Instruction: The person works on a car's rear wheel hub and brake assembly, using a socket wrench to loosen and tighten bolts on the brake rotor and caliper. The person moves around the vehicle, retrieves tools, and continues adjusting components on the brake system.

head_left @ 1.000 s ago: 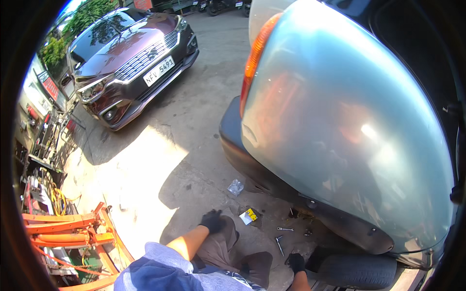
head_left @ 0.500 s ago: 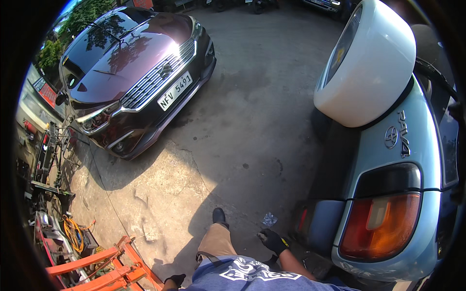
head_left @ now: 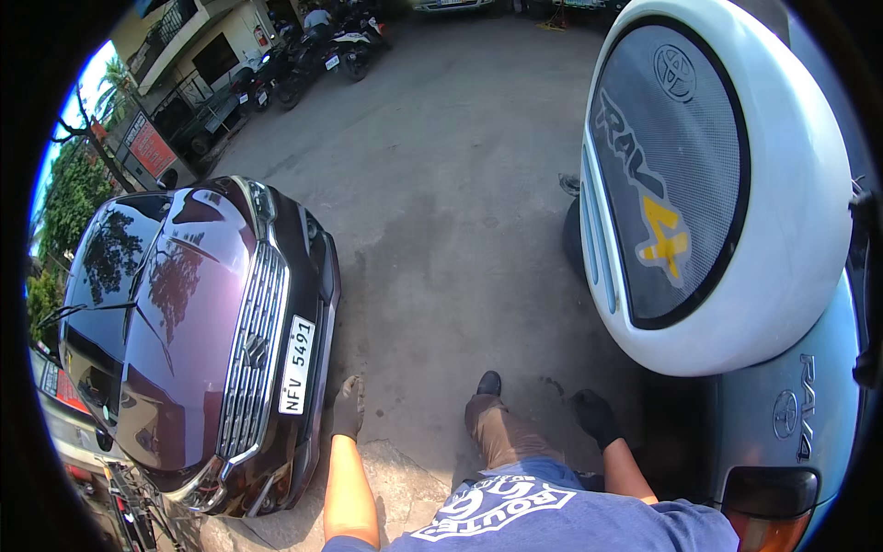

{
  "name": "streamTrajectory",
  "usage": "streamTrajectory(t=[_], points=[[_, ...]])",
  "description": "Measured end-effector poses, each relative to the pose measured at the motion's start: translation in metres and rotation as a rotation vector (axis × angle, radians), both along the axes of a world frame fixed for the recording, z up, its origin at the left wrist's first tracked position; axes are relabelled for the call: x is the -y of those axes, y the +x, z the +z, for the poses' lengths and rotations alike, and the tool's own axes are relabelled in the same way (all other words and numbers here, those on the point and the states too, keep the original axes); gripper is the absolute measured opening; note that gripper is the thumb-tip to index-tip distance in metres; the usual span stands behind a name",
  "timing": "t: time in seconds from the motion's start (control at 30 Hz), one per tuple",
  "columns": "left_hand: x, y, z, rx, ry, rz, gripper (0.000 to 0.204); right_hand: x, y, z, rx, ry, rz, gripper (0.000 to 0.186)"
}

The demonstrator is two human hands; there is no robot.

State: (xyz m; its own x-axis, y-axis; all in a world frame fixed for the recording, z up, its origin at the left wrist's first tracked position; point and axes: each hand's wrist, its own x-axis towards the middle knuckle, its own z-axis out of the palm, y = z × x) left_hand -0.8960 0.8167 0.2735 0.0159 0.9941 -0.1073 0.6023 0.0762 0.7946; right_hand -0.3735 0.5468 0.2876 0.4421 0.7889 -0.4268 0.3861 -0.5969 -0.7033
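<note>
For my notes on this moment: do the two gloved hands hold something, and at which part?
Nothing is held. The left hand and right hand, both in dark gloves, hang free above the concrete ground.

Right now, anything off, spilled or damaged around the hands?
Nothing stands out. Both gloved hands, left hand and right hand, hang empty over the concrete ground, between the dark car and the silver vehicle's spare wheel cover. The dark patches on the concrete could be stains or shadow.
</note>
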Motion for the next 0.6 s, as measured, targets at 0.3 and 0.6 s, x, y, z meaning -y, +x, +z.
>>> streamTrajectory(t=[0.3, 0.6], points=[[-0.004, -0.023, -0.081, -0.692, -0.961, -0.409, 0.038, -0.397, 0.009, 0.124, -0.178, 0.258, 0.254, 0.043], [-0.357, 0.158, -0.13, -0.558, -0.83, -0.499, 0.034, -0.607, 0.182, 0.021, -0.032, -0.057, -0.078, 0.044]])
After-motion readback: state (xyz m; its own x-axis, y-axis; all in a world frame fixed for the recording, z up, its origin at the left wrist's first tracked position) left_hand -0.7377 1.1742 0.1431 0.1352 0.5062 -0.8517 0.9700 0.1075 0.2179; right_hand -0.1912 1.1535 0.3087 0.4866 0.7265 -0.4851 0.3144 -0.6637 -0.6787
